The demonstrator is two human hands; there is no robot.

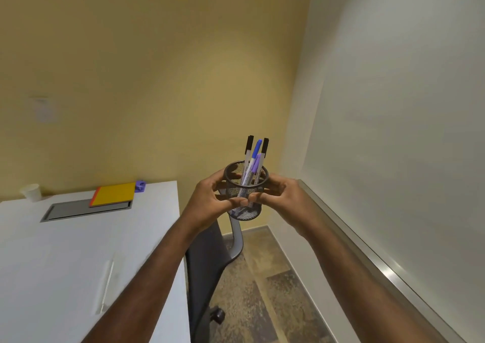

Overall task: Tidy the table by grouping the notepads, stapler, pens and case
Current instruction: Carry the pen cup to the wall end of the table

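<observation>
A black mesh pen case (pixel 245 185) is held in the air to the right of the white table (pixel 78 250), above a chair. Several pens (pixel 254 160) with black, blue and purple caps stand upright in it. My left hand (pixel 210 198) grips its left side and my right hand (pixel 278 198) grips its right side. On the far part of the table lies a yellow notepad (pixel 114 194) stacked on an orange one. A purple stapler (pixel 140 186) sits right behind the notepad's right corner.
A grey cable hatch (pixel 68 210) is set in the table, partly under the notepads. A white paper cup (pixel 31 192) stands at the far left edge. A dark office chair (pixel 210 261) is below the case. A whiteboard ledge (pixel 367 253) runs along the right wall.
</observation>
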